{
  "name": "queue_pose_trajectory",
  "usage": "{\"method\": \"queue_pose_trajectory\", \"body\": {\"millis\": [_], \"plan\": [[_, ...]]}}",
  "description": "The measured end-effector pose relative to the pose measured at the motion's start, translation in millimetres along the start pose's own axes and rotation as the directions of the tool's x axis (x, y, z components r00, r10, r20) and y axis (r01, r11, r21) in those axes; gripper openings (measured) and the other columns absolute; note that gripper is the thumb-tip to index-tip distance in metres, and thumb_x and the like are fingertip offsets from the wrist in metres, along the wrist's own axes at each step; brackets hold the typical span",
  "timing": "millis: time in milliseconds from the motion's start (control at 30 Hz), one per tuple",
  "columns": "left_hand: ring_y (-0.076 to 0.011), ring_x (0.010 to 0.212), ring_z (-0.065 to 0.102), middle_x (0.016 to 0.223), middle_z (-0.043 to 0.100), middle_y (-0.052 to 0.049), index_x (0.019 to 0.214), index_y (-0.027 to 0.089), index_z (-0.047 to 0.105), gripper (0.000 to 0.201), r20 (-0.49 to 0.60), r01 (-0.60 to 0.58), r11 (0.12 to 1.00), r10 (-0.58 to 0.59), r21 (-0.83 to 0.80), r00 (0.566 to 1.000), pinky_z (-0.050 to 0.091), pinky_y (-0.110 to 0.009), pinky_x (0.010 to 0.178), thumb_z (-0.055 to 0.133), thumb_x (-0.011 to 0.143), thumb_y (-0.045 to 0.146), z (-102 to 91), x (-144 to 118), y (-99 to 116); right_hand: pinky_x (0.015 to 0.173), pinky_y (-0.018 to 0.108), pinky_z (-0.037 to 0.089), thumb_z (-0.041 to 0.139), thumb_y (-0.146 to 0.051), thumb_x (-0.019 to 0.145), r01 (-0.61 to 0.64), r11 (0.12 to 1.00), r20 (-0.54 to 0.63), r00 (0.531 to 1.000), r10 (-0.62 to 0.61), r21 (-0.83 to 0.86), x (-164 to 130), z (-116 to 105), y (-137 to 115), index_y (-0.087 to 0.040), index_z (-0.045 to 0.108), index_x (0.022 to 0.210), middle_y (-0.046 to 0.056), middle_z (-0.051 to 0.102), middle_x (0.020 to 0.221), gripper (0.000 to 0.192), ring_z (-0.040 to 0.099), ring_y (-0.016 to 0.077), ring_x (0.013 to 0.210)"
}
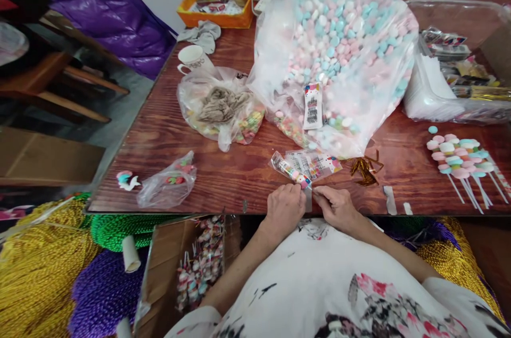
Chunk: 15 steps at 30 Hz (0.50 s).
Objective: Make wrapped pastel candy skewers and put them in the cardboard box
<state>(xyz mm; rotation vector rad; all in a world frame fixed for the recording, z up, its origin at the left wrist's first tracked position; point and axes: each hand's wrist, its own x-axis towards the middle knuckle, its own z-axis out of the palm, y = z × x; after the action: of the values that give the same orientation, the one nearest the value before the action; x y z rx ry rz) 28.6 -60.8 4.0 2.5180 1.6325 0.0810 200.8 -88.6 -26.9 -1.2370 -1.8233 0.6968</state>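
Observation:
Both hands meet at the near edge of the wooden table (pixel 223 178). My left hand (pixel 284 209) pinches the lower end of a small clear packet of candy on a stick (pixel 290 170) that lies slanted on the table. My right hand (pixel 337 207) is closed beside it, fingertips touching the same packet end and a thin stick. More clear printed packets (pixel 317 162) lie just behind the held one. A bundle of gold twist ties (pixel 364 169) lies to their right.
A big clear bag of pink, blue and white candies (pixel 339 56) fills the table's middle. Finished candy sticks (pixel 461 159) lie right, smaller candy bags (pixel 221 109) and a cup (pixel 192 57) left. A carton of wrapped sticks (pixel 199 269) and tinsel rolls (pixel 35 274) sit below the edge.

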Motion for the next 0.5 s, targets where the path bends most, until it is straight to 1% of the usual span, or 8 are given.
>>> {"method": "queue_pose_trajectory", "body": {"millis": [100, 200, 333, 433, 500], "plan": [[-0.0213, 0.076, 0.063, 0.077, 0.069, -0.008, 0.078, 0.017, 0.063, 0.02, -0.073, -0.035, 0.999, 0.034, -0.012, 0.997, 0.039, -0.031, 0.066, 0.047, 0.091, 0.018, 1.9, 2, -2, 0.059, 0.023, 0.046, 0.05, -0.013, 0.09, -0.019, 1.0, 0.005, 1.0, 0.019, -0.01, 0, 0, -2, -0.018, 0.063, 0.097, 0.003, 0.07, 0.074, 0.016, 0.062, 0.0128, 0.059], [-0.0204, 0.074, 0.062, 0.076, 0.068, -0.007, 0.075, 0.017, 0.061, 0.017, -0.132, -0.066, 0.995, 0.055, -0.079, 0.99, 0.039, -0.031, 0.067, 0.048, 0.087, 0.015, 2.3, 4, -6, 0.057, 0.023, 0.043, 0.049, -0.014, 0.09, -0.055, 0.998, 0.016, 0.998, 0.055, -0.015, 0, 0, -3, -0.019, 0.06, 0.094, 0.0, 0.063, 0.068, 0.012, 0.057, 0.0118, 0.056], [-0.0169, 0.066, 0.056, 0.069, 0.064, -0.004, 0.068, 0.018, 0.056, 0.017, -0.17, -0.113, 0.967, 0.075, -0.228, 0.983, 0.038, -0.029, 0.064, 0.049, 0.082, 0.014, -0.3, 4, -9, 0.058, 0.022, 0.04, 0.048, -0.013, 0.089, -0.089, 0.996, 0.026, 0.996, 0.09, -0.005, 1, -2, -7, -0.02, 0.054, 0.099, -0.003, 0.057, 0.068, 0.014, 0.054, 0.0109, 0.055], [-0.0138, 0.058, 0.049, 0.063, 0.057, -0.002, 0.064, 0.019, 0.052, 0.018, -0.179, -0.142, 0.923, 0.082, -0.358, 0.98, 0.035, -0.027, 0.059, 0.048, 0.08, 0.013, -4.5, 3, -9, 0.058, 0.022, 0.04, 0.047, -0.01, 0.088, -0.064, 0.998, 0.013, 0.998, 0.064, 0.01, 4, -2, -10, -0.021, 0.051, 0.104, -0.004, 0.055, 0.067, 0.02, 0.053, 0.011, 0.055], [-0.012, 0.055, 0.045, 0.059, 0.053, 0.0, 0.061, 0.018, 0.05, 0.019, -0.178, -0.156, 0.884, 0.084, -0.44, 0.98, 0.032, -0.026, 0.057, 0.047, 0.078, 0.011, -7.4, 3, -8, 0.058, 0.023, 0.04, 0.046, -0.01, 0.088, -0.044, 0.998, -0.008, 0.999, 0.045, 0.043, 7, -2, -12, -0.021, 0.05, 0.105, -0.006, 0.051, 0.063, 0.02, 0.051, 0.011, 0.053]]}}
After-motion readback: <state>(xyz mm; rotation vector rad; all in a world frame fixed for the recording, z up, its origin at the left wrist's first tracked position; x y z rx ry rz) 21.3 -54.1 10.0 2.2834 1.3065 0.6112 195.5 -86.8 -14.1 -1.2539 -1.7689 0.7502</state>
